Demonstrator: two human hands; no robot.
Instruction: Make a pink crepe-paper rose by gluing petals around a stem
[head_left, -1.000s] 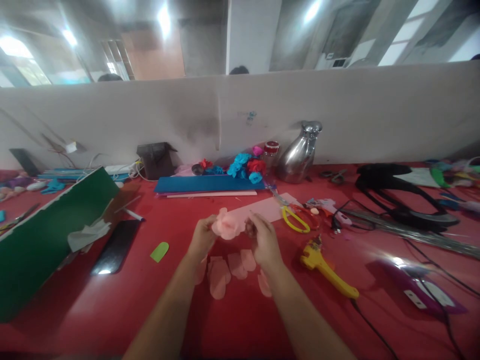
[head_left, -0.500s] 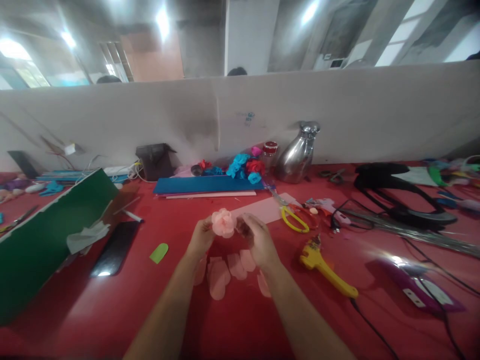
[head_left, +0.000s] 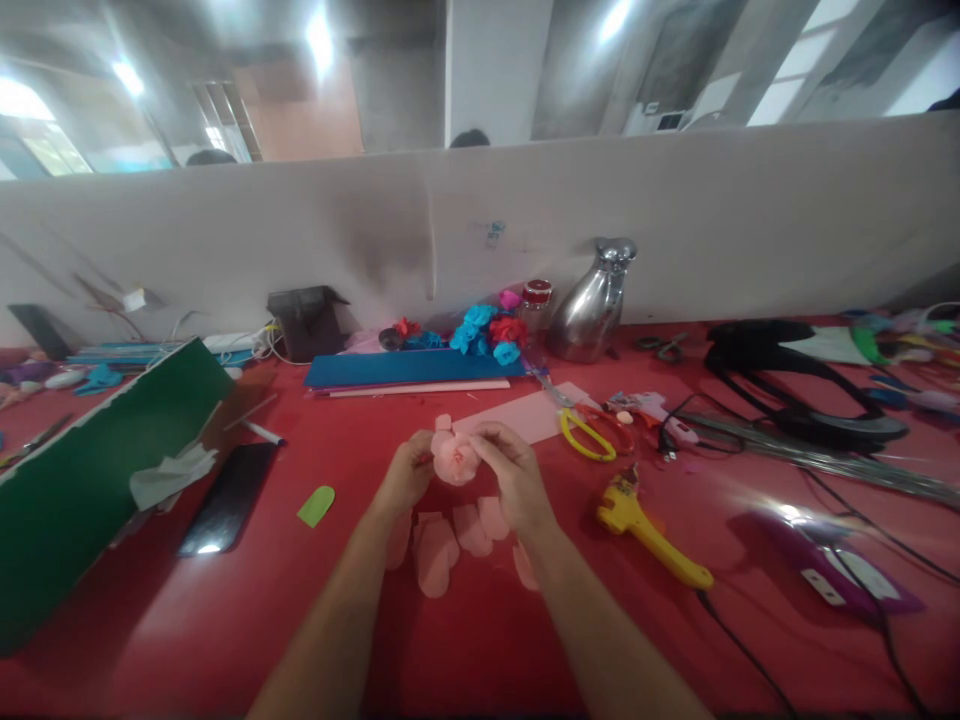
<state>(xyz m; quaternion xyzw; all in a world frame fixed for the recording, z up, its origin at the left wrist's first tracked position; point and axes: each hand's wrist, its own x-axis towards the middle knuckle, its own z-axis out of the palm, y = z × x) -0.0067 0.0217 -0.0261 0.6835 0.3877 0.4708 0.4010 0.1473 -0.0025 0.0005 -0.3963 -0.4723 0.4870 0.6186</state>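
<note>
A pale pink paper flower point(head_left: 456, 460) is held up over the red table between my hands. My left hand point(head_left: 409, 472) is closed on its left side; the fingertips there are partly hidden. From the right, my right hand point(head_left: 517, 475) pinches the flower's edge with thumb and fingers. One petal juts up at the flower's upper left. Several loose pink paper petals point(head_left: 433, 560) lie below my hands, some partly covered by my wrists. A green petal-shaped piece point(head_left: 316, 506) rests to the left of them.
On the right lie yellow-handled scissors point(head_left: 589, 436), a yellow glue gun point(head_left: 652, 532) with a cord, and a purple device point(head_left: 840, 565). A phone point(head_left: 229, 500) and green board point(head_left: 112, 480) are left. A metal jug point(head_left: 592, 310) and blue sheets point(head_left: 412, 370) stand behind.
The flower has turned and tilted in my hands, so its centre faces me more and a petal shows at its upper left. My right fingers have moved in onto its edge.
</note>
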